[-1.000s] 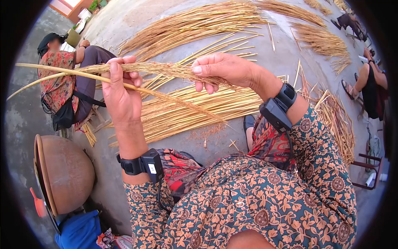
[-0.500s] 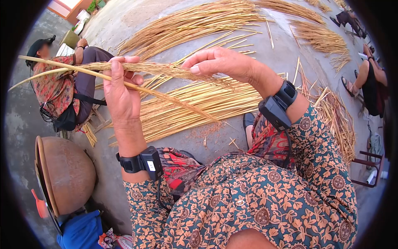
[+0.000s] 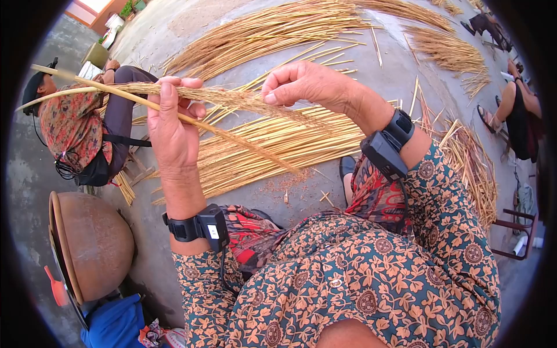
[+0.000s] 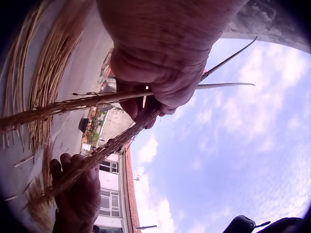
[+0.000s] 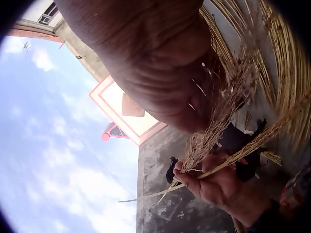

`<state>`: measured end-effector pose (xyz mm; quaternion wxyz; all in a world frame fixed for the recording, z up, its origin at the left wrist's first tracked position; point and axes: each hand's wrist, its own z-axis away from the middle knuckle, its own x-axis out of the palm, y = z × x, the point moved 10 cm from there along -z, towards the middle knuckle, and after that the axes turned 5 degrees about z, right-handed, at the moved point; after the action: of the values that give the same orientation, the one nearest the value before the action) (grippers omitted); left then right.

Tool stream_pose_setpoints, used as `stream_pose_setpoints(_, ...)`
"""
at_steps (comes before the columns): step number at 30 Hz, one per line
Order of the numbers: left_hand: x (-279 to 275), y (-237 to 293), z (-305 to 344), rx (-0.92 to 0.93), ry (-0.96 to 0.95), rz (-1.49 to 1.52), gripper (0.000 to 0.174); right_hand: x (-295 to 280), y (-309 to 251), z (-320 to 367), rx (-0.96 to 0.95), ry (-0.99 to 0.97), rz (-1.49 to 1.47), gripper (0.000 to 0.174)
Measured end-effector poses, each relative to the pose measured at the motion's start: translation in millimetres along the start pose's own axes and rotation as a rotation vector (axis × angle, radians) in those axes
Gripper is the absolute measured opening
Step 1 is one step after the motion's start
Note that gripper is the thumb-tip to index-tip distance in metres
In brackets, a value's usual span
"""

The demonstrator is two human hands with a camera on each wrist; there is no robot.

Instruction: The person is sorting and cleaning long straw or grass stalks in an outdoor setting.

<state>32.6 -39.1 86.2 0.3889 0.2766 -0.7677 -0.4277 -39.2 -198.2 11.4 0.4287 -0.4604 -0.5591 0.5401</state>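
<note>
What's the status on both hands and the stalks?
Left hand gripping two crossed stalks. Right hand at one's brushy head, grip unclear. No obstruction seen between hands.

I was outdoors, in a paved yard used as a work area. Open sky [image 4: 209, 145] showed above a house [image 4: 121, 187] with windows [image 4: 110, 203]; stalks [image 3: 272, 40] lay in broad rows on grey concrete [image 3: 296, 206]. Plants [image 3: 127, 8], a big pot [image 3: 96, 243] and a stained wall [image 5: 163, 208] were around me too.
</note>
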Motion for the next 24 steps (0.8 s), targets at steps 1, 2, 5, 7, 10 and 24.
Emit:
stream_pose_setpoints(1,0,0,0,0.001,0.000,-0.001,0.017,2,0,0,0.004,-0.011,-0.017,0.017)
stream_pose_setpoints(2,-1,-1,0,0.003,-0.001,-0.003,0.017,3,0,0,0.007,-0.022,-0.034,0.016)
stream_pose_setpoints(5,1,-2,0,-0.004,-0.016,-0.009,0.017,1,-1,1,0.016,0.010,-0.052,0.014)
stream_pose_setpoints(7,3,-4,1,-0.007,-0.023,-0.022,0.017,0,1,0,0.029,0.019,0.064,0.015)
stream_pose_setpoints(10,6,-6,2,-0.004,-0.011,-0.049,0.018,-2,0,-1,0.033,0.053,0.293,0.014)
stream_pose_setpoints(24,-25,12,-5,0.047,0.052,0.093,0.019,-79,-14,17,-0.109,0.434,0.457,0.028)
